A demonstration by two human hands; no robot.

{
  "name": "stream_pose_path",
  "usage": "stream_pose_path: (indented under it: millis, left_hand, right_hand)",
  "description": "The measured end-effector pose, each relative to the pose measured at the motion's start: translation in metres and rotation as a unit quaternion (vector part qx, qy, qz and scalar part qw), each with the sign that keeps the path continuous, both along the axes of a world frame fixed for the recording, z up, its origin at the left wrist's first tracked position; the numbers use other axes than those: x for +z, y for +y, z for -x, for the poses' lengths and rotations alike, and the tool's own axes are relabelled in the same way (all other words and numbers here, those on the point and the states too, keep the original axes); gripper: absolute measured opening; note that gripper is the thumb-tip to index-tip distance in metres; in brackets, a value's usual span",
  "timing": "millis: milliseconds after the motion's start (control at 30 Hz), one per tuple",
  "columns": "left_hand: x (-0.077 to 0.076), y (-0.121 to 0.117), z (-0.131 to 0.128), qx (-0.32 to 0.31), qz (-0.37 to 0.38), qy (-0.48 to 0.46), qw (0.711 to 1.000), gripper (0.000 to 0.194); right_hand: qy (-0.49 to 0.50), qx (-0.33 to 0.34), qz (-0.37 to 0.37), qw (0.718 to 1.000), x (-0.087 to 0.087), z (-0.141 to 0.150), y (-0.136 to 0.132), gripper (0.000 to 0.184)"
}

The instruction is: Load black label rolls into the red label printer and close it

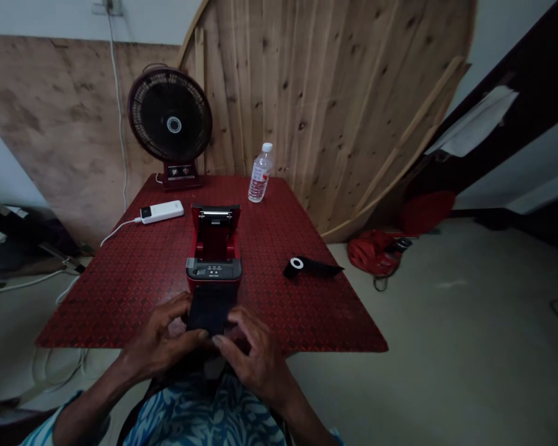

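Observation:
A small thermal printer (pixel 214 271) with a black-and-grey body stands on the table, its red lid raised and its red inside showing. A flat black strip (pixel 209 311) extends from the printer's front edge toward me. My left hand (pixel 160 334) grips the strip's left side, and my right hand (pixel 251 353) pinches its lower right corner. Part of the strip is hidden by my fingers. To the right, a black roll with a white core (pixel 307 267) lies on the red patterned table (pixel 121 291).
A white power bank (pixel 162 212) with a white cable lies at the table's back left. A water bottle (pixel 261 173) and a black desk fan (pixel 170 118) stand at the back. A red bag (pixel 374 253) lies on the floor to the right of the table.

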State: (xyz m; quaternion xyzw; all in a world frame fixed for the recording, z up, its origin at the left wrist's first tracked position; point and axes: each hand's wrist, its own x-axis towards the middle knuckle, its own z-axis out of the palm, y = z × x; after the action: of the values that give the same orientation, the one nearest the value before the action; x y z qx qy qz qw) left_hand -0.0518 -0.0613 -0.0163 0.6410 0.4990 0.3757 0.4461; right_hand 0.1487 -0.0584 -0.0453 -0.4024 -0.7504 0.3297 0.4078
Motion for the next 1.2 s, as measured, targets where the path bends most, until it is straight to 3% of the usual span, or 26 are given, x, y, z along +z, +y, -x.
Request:
stream_pose_path:
  millis: [133, 200, 267, 400, 567, 800, 933, 1100, 1200]
  left_hand:
    - [0.012, 0.018, 0.02, 0.062, -0.032, -0.067, 0.995, 0.027]
    - [0.019, 0.036, 0.029, 0.133, -0.048, -0.074, 0.987, 0.039]
    - [0.023, 0.06, 0.031, 0.176, -0.05, -0.024, 0.983, 0.039]
    - [0.021, 0.107, 0.019, 0.101, -0.063, 0.048, 0.992, 0.036]
    - [0.01, 0.14, 0.009, 0.021, -0.115, 0.173, 0.978, 0.033]
    - [-0.004, 0.159, 0.014, -0.044, -0.088, 0.281, 0.955, 0.029]
    - [0.004, 0.168, 0.009, -0.08, -0.067, 0.332, 0.938, 0.027]
    - [0.018, 0.174, 0.005, -0.153, -0.113, 0.404, 0.895, 0.01]
    - [0.014, 0.176, 0.007, -0.135, -0.122, 0.433, 0.883, 0.013]
  right_hand:
    - [0.022, -0.008, -0.002, 1.0, -0.012, -0.014, 0.006, 0.032]
    - [0.017, -0.05, -0.021, 0.998, -0.027, -0.026, 0.013, 0.028]
    - [-0.001, -0.095, -0.047, 0.994, -0.045, -0.038, 0.021, 0.022]
    - [-0.007, -0.139, -0.088, 0.986, -0.074, -0.051, 0.032, 0.019]
    - [0.002, -0.146, -0.11, 0.983, -0.079, -0.051, 0.033, 0.021]
    - [-0.015, -0.154, -0.121, 0.981, -0.079, -0.05, 0.033, 0.023]
    - [-0.021, -0.157, -0.127, 0.979, -0.078, -0.049, 0.032, 0.024]
    - [-0.019, -0.162, -0.136, 0.977, -0.075, -0.048, 0.031, 0.024]
    - [-0.016, -0.161, -0.139, 0.977, -0.074, -0.048, 0.031, 0.024]
